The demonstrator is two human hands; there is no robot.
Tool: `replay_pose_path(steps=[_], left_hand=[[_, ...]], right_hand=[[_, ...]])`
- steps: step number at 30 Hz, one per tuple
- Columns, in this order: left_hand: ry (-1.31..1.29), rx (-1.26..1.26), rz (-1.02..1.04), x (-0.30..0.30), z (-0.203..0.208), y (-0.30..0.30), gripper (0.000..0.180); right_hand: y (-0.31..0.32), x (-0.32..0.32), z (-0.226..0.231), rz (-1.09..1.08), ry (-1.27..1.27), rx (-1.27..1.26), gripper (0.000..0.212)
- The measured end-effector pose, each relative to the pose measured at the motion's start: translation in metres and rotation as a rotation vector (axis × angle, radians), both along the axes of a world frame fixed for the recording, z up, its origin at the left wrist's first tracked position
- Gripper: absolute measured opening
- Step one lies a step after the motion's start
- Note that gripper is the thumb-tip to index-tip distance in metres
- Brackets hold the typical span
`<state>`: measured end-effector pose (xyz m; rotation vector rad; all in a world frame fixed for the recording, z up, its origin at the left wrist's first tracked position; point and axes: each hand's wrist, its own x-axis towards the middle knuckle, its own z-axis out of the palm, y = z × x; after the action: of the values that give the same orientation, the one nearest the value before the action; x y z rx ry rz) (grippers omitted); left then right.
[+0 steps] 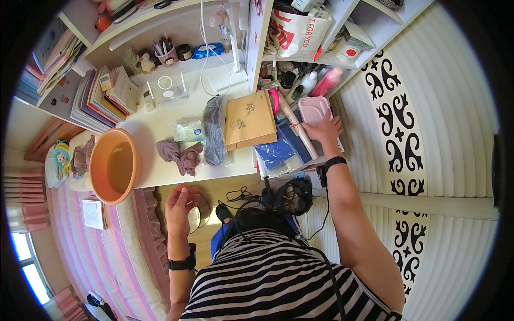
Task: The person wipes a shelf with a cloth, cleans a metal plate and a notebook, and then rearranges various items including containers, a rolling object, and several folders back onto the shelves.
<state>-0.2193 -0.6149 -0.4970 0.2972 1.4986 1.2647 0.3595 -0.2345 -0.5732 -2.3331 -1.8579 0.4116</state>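
Grip parted and empty, the left hand (182, 203) hangs before the white tabletop (151, 167). At the tabletop's right end, the right hand (324, 130) has its grip spread against the near end of the pink box (314, 107); a level, two-sided hold would likely spare the bottles (327, 80) crowded behind. The brown envelope (262, 124) bears dark markings; beyond, a white bag (302, 35) carries bold red lettering.

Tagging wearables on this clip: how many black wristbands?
2: the left band on the left wrist; the right band on the right wrist, right hand at the pink box. Both plainly visible.
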Motion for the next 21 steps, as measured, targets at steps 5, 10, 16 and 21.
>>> replay_pose_path(steps=[5,10,16,21], left_hand=[[0.014,-0.006,-0.039,0.026,0.008,0.004,0.041],[0.021,-0.015,-0.040,0.023,0.012,-0.002,0.041],[0.009,-0.027,-0.005,0.022,-0.001,-0.003,0.041],[-0.040,0.003,-0.047,0.029,-0.001,0.019,0.044]], right_hand=[[0.020,-0.001,-0.003,0.017,0.023,-0.063,0.062],[0.030,0.036,0.014,-0.038,0.273,-0.077,0.067],[0.011,0.098,0.062,-0.173,0.805,-0.078,0.073],[-0.012,0.115,0.096,-0.216,1.095,-0.058,0.078]])
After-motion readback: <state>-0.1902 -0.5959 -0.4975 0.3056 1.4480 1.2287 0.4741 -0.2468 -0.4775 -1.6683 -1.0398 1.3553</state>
